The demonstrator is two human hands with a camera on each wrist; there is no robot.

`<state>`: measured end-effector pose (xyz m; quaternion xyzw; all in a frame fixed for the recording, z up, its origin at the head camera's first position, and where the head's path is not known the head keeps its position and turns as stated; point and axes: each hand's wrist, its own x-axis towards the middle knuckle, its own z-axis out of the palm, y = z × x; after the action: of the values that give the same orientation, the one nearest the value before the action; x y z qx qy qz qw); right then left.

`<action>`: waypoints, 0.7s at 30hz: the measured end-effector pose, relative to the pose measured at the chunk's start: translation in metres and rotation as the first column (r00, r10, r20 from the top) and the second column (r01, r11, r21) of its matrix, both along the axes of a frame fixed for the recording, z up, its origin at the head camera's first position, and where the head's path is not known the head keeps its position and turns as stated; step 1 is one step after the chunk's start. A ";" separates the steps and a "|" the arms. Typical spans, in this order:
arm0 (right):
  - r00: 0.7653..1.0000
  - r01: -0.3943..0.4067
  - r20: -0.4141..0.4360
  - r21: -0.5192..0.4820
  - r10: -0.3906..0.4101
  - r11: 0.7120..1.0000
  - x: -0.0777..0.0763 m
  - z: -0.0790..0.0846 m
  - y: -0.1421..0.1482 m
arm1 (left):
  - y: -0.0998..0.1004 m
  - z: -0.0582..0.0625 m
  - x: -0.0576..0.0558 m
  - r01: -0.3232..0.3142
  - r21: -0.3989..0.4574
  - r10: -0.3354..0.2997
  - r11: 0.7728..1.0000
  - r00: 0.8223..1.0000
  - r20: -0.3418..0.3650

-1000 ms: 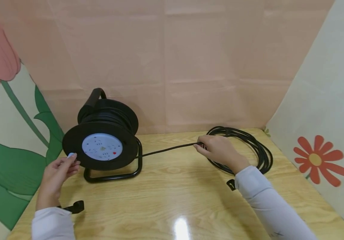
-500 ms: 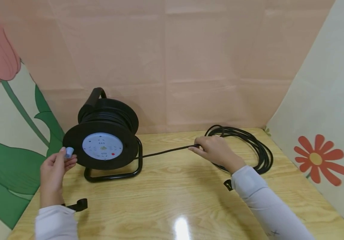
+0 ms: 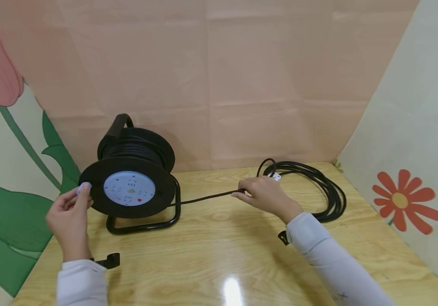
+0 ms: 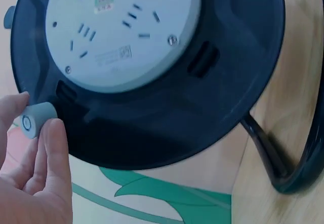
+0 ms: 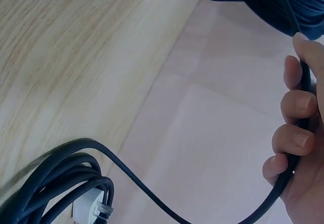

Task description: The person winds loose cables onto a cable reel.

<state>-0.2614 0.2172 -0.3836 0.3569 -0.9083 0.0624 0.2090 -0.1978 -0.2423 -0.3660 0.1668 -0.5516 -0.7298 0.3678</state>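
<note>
A black cable reel (image 3: 127,170) with a pale socket plate (image 3: 129,188) stands at the left on its tubular frame (image 3: 144,229). My left hand (image 3: 71,216) pinches the small grey-blue crank knob (image 4: 38,119) at the reel's left rim between thumb and fingers. My right hand (image 3: 268,195) grips the black cable (image 3: 207,197), which runs taut from the reel's lower right side. In the right wrist view, the fingers (image 5: 298,139) curl round the cable, and slack from it bends down toward the loose coil (image 5: 55,188).
The rest of the coiled cable (image 3: 331,195) lies at the back right of the wooden table (image 3: 203,259), with a white plug (image 5: 87,206) among its loops. A pink sheet (image 3: 241,85) hangs behind, and flower-printed panels flank both sides.
The knob and reel face have turned, my left hand moving round with the knob. My right hand has shifted slightly left toward the reel with the cable, uncovering part of the coil and the plug.
</note>
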 end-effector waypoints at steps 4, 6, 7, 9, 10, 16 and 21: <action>1.000 -0.009 0.016 0.011 0.009 1.000 -0.003 0.002 -0.004 | 0.002 0.000 -0.002 -0.008 0.027 0.008 1.000 1.000 -0.023; 1.000 -0.019 0.013 0.013 0.019 1.000 -0.006 0.004 -0.008 | 0.004 0.001 -0.004 -0.003 0.034 0.005 0.999 0.999 -0.039; 1.000 -0.021 0.007 0.016 0.021 1.000 -0.007 0.005 -0.009 | 0.005 0.002 -0.004 0.004 0.039 -0.002 0.999 0.999 -0.048; 1.000 -0.026 -0.002 0.019 0.026 0.999 -0.008 0.009 -0.013 | 0.008 0.006 -0.006 0.021 0.055 -0.017 0.998 0.997 -0.069; 1.000 -0.029 -0.008 0.020 0.029 0.999 -0.010 0.010 -0.015 | 0.009 0.008 -0.006 0.029 0.061 -0.024 0.998 0.997 -0.079; 0.999 -0.048 -0.002 0.018 0.048 0.999 -0.014 0.014 -0.027 | 0.018 0.019 -0.008 0.065 0.059 -0.059 0.996 0.993 -0.097; 0.996 -0.084 -0.005 0.029 0.085 0.996 -0.018 0.010 -0.037 | 0.030 0.022 -0.011 0.040 0.002 -0.040 0.999 0.991 -0.129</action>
<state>-0.2796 0.1800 -0.3736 0.3982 -0.8926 0.0568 0.2038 -0.2090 -0.2125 -0.3436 0.1092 -0.5282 -0.7475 0.3876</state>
